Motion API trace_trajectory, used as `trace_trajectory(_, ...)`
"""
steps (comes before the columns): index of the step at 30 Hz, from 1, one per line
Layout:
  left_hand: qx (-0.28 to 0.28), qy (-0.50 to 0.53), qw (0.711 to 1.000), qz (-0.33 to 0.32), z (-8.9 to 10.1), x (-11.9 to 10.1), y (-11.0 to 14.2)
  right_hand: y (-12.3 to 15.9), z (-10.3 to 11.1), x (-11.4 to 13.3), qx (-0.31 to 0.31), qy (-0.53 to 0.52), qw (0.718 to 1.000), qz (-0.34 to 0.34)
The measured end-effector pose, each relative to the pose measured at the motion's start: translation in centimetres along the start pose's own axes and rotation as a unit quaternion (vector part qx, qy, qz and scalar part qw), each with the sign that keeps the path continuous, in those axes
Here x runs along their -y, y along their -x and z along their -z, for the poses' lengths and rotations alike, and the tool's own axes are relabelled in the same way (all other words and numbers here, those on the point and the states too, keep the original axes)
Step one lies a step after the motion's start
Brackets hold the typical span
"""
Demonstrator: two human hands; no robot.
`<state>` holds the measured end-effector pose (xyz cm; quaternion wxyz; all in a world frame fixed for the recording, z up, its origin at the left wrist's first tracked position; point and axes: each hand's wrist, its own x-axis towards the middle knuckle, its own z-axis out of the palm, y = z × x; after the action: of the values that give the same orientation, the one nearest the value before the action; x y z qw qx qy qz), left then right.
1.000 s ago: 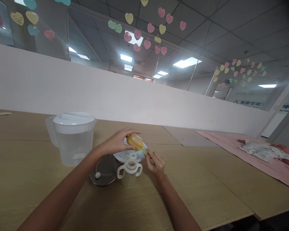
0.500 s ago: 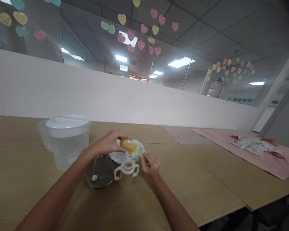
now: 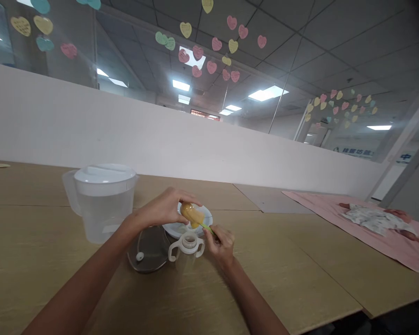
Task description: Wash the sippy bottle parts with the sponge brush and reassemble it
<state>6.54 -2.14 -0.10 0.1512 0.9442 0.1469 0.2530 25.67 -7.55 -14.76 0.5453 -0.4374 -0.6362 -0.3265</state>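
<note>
Amber piece [image 3: 192, 214] is held by left fingers [image 3: 186, 197], green stick [image 3: 207, 228] by right fingers [image 3: 227, 236], blue "中" lettering [image 3: 405, 157] beyond.

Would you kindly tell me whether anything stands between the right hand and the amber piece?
Only the thin green stick, held in the right hand itself, spans that gap, pointing at the amber piece in the left hand; nothing else visible stands in the way.

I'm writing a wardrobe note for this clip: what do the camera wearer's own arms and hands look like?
The left hand and right hand are ungloved. The left forearm and right forearm are slim and taper towards the wrists. No sleeve, watch or bracelet shows; rings can't be made out.
</note>
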Motion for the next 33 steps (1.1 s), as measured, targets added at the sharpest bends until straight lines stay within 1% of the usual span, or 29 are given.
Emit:
trace_trajectory(3,0.002,-0.008,1.0,0.011,-0.2,0.6,-0.1,-0.1,0.2,0.1,-0.004,-0.004,1.0,-0.018)
trace_trajectory(5,0.003,-0.007,1.0,0.021,-0.4,0.9,-0.2,-0.1,0.2,-0.1,-0.001,-0.02,0.999,-0.047)
trace_trajectory(8,-0.007,0.006,1.0,0.019,-0.7,1.1,-0.4,-0.2,0.0,-0.2,-0.01,-0.073,0.988,-0.139)
trace_trajectory(11,-0.01,0.026,1.0,0.005,-0.9,1.1,-0.5,-0.5,-0.2,-0.3,-0.024,-0.119,0.963,-0.24)
trace_trajectory(13,-0.008,0.036,0.999,0.0,-1.0,1.1,-0.5,-0.7,-0.3,-0.5,-0.014,-0.129,0.956,-0.264)
trace_trajectory(14,-0.008,0.038,0.999,-0.004,-1.1,1.1,-0.5,-0.8,-0.3,-0.7,-0.006,-0.126,0.957,-0.262)
trace_trajectory(16,-0.009,0.035,0.999,-0.017,-1.3,0.9,-0.5,-0.8,-0.1,-1.2,0.01,-0.099,0.969,-0.227)
trace_trajectory(17,-0.008,0.03,0.999,-0.026,-1.4,0.7,-0.4,-0.7,0.0,-1.5,0.015,-0.079,0.977,-0.197)
trace_trajectory(20,0.006,0.022,0.999,-0.043,-1.6,-0.1,-0.4,-0.5,0.5,-2.2,0.028,-0.015,0.996,-0.08)
trace_trajectory(22,0.011,0.022,0.999,-0.045,-1.5,-0.7,-0.3,-0.5,0.7,-2.2,0.034,0.009,0.999,-0.013)
trace_trajectory(24,0.0,0.024,0.999,-0.042,-1.3,-0.9,-0.2,-0.7,0.9,-1.9,0.029,0.016,0.999,0.024)
trace_trajectory(26,-0.02,0.022,0.999,-0.032,-1.1,-0.8,-0.2,-0.9,1.1,-1.4,0.015,0.017,0.999,0.036)
trace_trajectory(29,-0.044,0.016,0.999,-0.01,-1.1,-0.2,-0.3,-1.2,1.3,-0.8,-0.016,0.031,0.999,0.025)
trace_trajectory(31,-0.039,0.027,0.999,0.009,-1.3,0.3,-0.4,-1.3,1.4,-0.9,-0.038,0.04,0.998,0.008)
trace_trajectory(33,-0.021,0.05,0.998,0.031,-1.5,0.8,-0.5,-1.3,1.4,-1.3,-0.042,0.046,0.998,-0.007)
